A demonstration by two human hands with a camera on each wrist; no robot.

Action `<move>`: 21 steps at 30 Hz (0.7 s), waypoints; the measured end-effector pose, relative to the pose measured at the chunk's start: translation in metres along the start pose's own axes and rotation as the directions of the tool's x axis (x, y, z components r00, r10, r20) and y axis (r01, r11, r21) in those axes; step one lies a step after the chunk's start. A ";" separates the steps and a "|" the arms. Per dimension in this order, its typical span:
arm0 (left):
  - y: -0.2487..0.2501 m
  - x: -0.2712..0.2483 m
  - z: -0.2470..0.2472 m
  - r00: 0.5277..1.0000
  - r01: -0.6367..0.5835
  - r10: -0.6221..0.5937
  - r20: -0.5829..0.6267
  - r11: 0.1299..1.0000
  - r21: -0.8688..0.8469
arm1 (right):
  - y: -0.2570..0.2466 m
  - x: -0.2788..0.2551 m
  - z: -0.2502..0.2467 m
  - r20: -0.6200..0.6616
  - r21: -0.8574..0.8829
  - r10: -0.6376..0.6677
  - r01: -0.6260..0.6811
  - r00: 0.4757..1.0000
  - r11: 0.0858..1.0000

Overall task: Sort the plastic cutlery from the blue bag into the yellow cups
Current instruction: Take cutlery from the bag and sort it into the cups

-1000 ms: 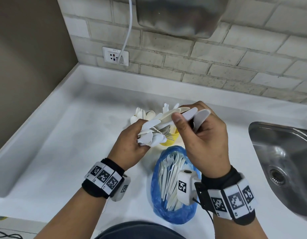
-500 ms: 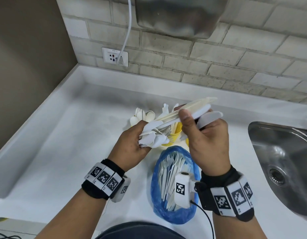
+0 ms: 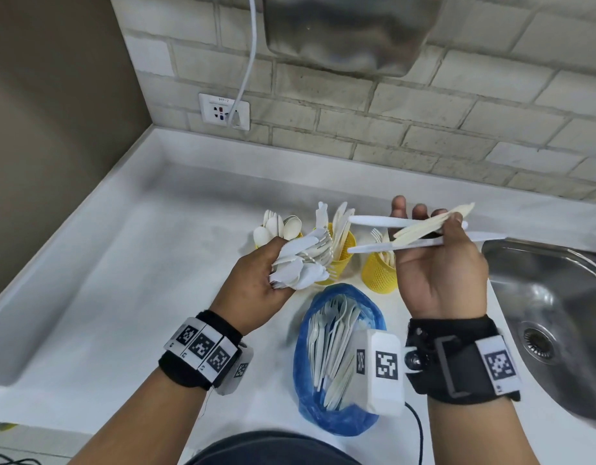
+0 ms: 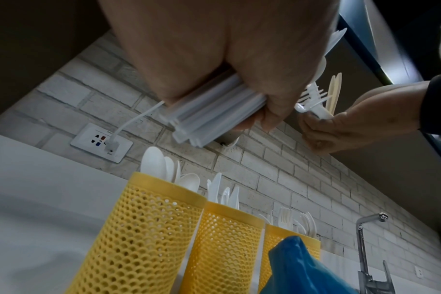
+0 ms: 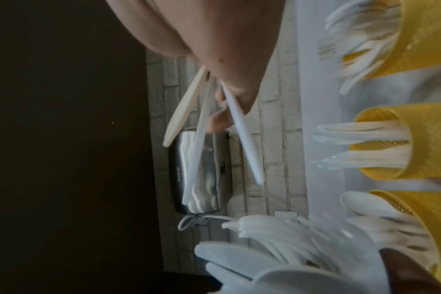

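My left hand (image 3: 256, 283) grips a mixed bundle of white plastic cutlery (image 3: 301, 263) (image 4: 214, 111) above the counter. My right hand (image 3: 437, 260) pinches a few long white and cream pieces (image 3: 414, 229) (image 5: 202, 127), held level over the right yellow cup (image 3: 378, 271). Three yellow mesh cups stand in a row: the left cup (image 4: 139, 228) holds spoons, the middle cup (image 3: 338, 260) (image 4: 222, 242) knives, the right one forks. The blue bag (image 3: 336, 360) lies open in front of them with more cutlery inside.
A steel sink (image 3: 551, 317) is sunk into the white counter (image 3: 122, 290) at the right. On the brick wall hang a steel hand dryer (image 3: 350, 31) and a socket (image 3: 224, 110) with a white cable plugged in.
My right hand drew its few pieces out of the left hand's bundle and moved right, over the right cup. The left hand kept its bundle and sank slightly.
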State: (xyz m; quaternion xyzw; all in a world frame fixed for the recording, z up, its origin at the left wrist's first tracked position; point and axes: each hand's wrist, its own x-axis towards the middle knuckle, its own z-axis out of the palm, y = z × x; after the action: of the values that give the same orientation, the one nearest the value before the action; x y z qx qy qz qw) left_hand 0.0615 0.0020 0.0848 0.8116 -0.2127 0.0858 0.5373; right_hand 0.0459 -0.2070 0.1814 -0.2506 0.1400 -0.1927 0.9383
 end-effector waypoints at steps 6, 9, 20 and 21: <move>0.001 -0.001 0.002 1.000 0.016 -0.016 0.007 0.999 -0.042 | 0.002 0.007 -0.010 0.093 0.031 0.046 -0.049 0.995 0.998; 0.006 0.000 0.002 0.999 0.037 -0.036 0.018 0.997 -0.064 | 0.002 0.007 -0.010 0.094 0.071 0.025 -0.032 0.995 0.997; 0.018 -0.003 0.003 0.954 0.287 -0.266 0.134 0.943 -0.169 | 0.010 -0.021 0.008 0.397 -0.297 -0.140 0.271 0.907 0.915; 0.020 -0.002 0.004 0.940 0.333 -0.297 0.169 0.908 -0.255 | 0.013 -0.023 0.009 0.426 -0.311 -0.161 0.311 0.890 0.898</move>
State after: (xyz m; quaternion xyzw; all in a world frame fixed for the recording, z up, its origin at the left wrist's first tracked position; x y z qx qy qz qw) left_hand 0.0503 -0.0073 0.0991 0.7548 -0.1221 -0.0845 0.6389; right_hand 0.0322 -0.1827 0.1862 -0.4720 -0.0478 -0.2235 0.8515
